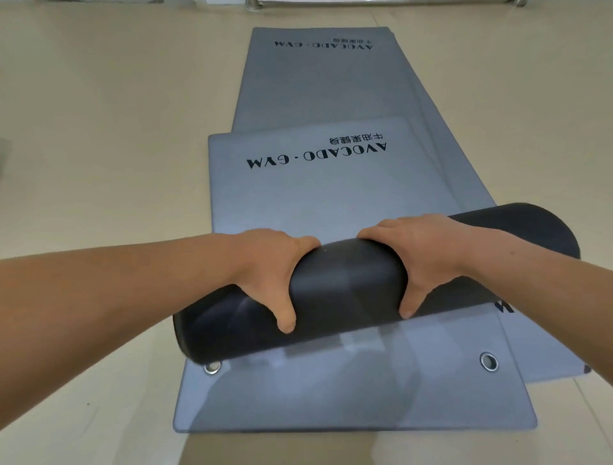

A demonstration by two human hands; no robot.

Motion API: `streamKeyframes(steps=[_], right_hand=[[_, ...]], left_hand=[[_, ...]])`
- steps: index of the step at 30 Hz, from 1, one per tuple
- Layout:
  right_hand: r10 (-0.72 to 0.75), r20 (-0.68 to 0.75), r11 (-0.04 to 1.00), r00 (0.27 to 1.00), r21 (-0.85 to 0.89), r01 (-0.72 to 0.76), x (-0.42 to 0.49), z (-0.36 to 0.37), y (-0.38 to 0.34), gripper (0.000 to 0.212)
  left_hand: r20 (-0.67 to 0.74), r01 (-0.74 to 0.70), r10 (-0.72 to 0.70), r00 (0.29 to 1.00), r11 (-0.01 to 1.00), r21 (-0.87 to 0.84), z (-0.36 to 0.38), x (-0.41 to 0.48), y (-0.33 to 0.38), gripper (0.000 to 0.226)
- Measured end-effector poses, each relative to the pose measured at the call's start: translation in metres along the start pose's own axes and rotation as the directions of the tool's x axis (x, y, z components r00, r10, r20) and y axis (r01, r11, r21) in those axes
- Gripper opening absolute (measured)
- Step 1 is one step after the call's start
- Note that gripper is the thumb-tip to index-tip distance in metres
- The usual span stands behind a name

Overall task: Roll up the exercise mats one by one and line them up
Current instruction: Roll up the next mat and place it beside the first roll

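Nearest the camera: a grey mat (348, 405) lies flat on the beige tiled floor (99, 132), short edge toward the viewer. It has two metal eyelets, the right eyelet (489, 361) fully visible and the left eyelet (212, 366) half hidden under the end of the roll. On this mat sits the rolled mat (345, 282), a dark cylinder lying crosswise and skewed, its left end nearer the camera and its right end farther away. Both bare forearms reach in from the sides. The left hand (265, 275) grips the roll left of centre, thumb down on the near face and fingers curled over the top to the far side. The right hand (428, 262) holds it the same way right of centre. A second grey sheet (298, 195) runs flat from the far side of the roll, printed "AVOCADO · GYM" upside down to the viewer with smaller characters beside it. Whether it feeds into the roll cannot be told. Another mat edge (544, 351) with part of a dark print shows at the right, under the roll's right end. Beyond, a far mat (315, 86) with the same print extends away along the floor. A metal bar (381, 3) crosses the top edge.
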State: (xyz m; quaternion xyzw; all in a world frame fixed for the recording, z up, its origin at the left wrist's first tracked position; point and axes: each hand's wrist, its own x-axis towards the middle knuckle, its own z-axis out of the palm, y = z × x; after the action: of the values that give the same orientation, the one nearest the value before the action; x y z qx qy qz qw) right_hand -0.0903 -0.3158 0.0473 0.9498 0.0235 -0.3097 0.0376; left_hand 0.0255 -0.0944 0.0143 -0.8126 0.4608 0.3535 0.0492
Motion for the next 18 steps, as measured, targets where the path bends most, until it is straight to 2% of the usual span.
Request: streamKeyframes(steps=[2, 3, 6, 8, 9, 10, 12, 13, 16, 18], right_hand=[[-0.035, 0.043, 0.999, 0.998, 0.042, 0.033, -0.009, 0.002, -0.004, 0.130], [-0.048, 0.012, 0.999, 0.999, 0.021, 0.048, -0.012, 0.002, -0.007, 0.127], [-0.028, -0.108, 0.996, 0.994, -0.084, 0.019, -0.017, -0.005, -0.017, 0.102], [0.022, -0.123, 0.997, 0.992, -0.076, -0.032, -0.018, -0.010, -0.026, 0.086], [0.053, -0.110, 0.995, 0.993, -0.075, -0.062, -0.016, -0.010, -0.031, 0.087], [0.080, -0.086, 0.994, 0.993, -0.073, -0.086, -0.014, -0.009, -0.035, 0.098], [0.124, -0.007, 0.989, 0.992, -0.080, -0.124, -0.007, -0.005, -0.043, 0.135], [0.150, 0.011, 0.984, 0.989, -0.101, -0.148, -0.002, -0.003, -0.046, 0.146], [0.161, -0.060, 0.969, 0.985, -0.177, -0.170, 0.015, -0.006, -0.045, 0.143], [0.122, -0.061, 0.979, 0.991, -0.155, -0.130, 0.025, -0.018, -0.033, 0.137]], left_hand=[[0.103, 0.007, 0.006, 0.995, 0.992, -0.128, 0.006, -0.003, -0.005, 0.113], [0.125, 0.019, 0.003, 0.992, 0.985, -0.174, 0.005, -0.002, -0.011, 0.114], [0.120, 0.074, -0.042, 0.992, 0.958, -0.277, -0.007, 0.003, -0.031, 0.120], [0.099, 0.119, -0.094, 0.991, 0.949, -0.294, -0.013, 0.006, -0.044, 0.127], [0.085, 0.138, -0.118, 0.989, 0.947, -0.291, -0.014, 0.007, -0.049, 0.130], [0.070, 0.148, -0.134, 0.989, 0.947, -0.284, -0.016, 0.007, -0.054, 0.132], [0.024, 0.140, -0.138, 0.990, 0.955, -0.262, -0.019, 0.005, -0.055, 0.128], [-0.012, 0.125, -0.132, 0.991, 0.961, -0.248, -0.022, 0.002, -0.054, 0.122], [-0.161, 0.118, -0.130, 0.978, 0.989, -0.083, -0.032, -0.009, -0.043, 0.104], [-0.285, 0.137, -0.109, 0.952, 0.987, 0.081, -0.032, -0.016, -0.029, 0.079]])
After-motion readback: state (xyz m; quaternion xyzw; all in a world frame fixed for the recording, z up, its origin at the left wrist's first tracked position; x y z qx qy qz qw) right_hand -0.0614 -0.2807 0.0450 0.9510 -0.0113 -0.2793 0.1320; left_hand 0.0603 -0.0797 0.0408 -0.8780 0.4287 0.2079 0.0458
